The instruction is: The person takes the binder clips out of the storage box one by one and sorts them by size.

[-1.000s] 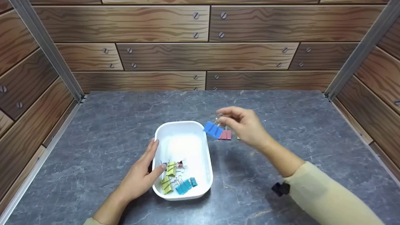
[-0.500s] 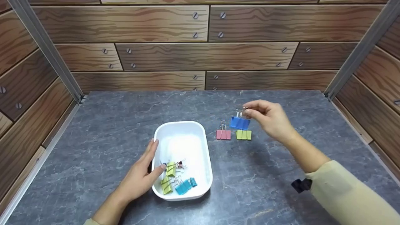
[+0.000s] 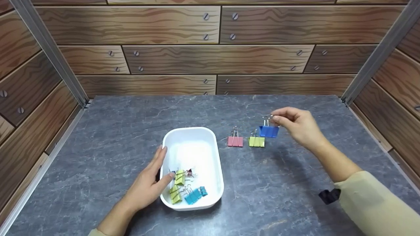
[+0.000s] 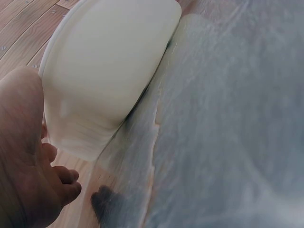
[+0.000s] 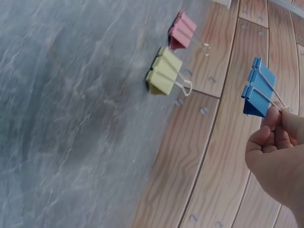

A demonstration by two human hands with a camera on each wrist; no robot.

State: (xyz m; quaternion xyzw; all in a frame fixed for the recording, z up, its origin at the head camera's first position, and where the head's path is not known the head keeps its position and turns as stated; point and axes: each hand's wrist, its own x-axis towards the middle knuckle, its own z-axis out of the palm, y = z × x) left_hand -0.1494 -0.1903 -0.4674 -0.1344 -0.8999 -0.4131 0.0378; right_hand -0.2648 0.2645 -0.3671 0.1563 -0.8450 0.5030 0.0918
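My right hand (image 3: 301, 128) pinches a blue binder clip (image 3: 269, 131) by its wire handles, holding it up with the body hanging below the fingertips. In the right wrist view, the blue binder clip (image 5: 260, 88) shows both handles meeting at the thumb and finger. Just left of it, a yellow-green binder clip (image 3: 256, 142) and a pink binder clip (image 3: 235, 141) stand side by side on the table, handles up. My left hand (image 3: 148, 186) holds the left side of a white tub (image 3: 219, 164), thumb over the rim and fingers along the outside.
Inside the tub, near its front, lie two yellow-green binder clips (image 3: 179, 177), teal binder clips (image 3: 193, 196) and a small reddish clip (image 3: 189, 172). Wood-patterned walls (image 3: 170, 59) enclose the grey marbled table (image 3: 124, 121) at the back and sides.
My right hand has carried the blue binder clip rightward from beside the tub's rim, past the pink clip, to just right of the yellow-green one. My left hand and the tub stay put.
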